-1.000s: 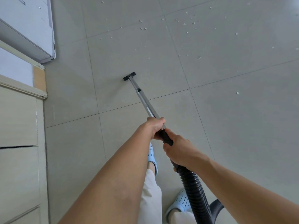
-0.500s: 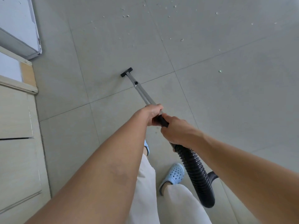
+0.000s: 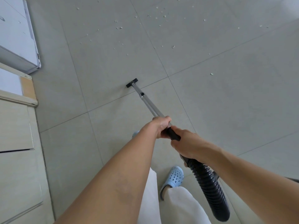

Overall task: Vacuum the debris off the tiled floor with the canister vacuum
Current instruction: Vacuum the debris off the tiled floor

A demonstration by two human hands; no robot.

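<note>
Hands, left hand (image 3: 161,126) and right hand (image 3: 186,143), both grasp the silver metal wand (image 3: 148,105). Keep the black floor nozzle (image 3: 132,82) flat, pushing toward the pale scattered crumbs (image 3: 119,27).

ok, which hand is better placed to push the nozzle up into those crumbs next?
Left, probably. The left hand grips the metal wand farther forward, nearer the nozzle. The right hand holds the black grip at the hose end. Debris lies ahead.

Black ribbed hose (image 3: 208,186), silver wand (image 3: 148,104), pale-blue clog (image 3: 175,176).
</note>
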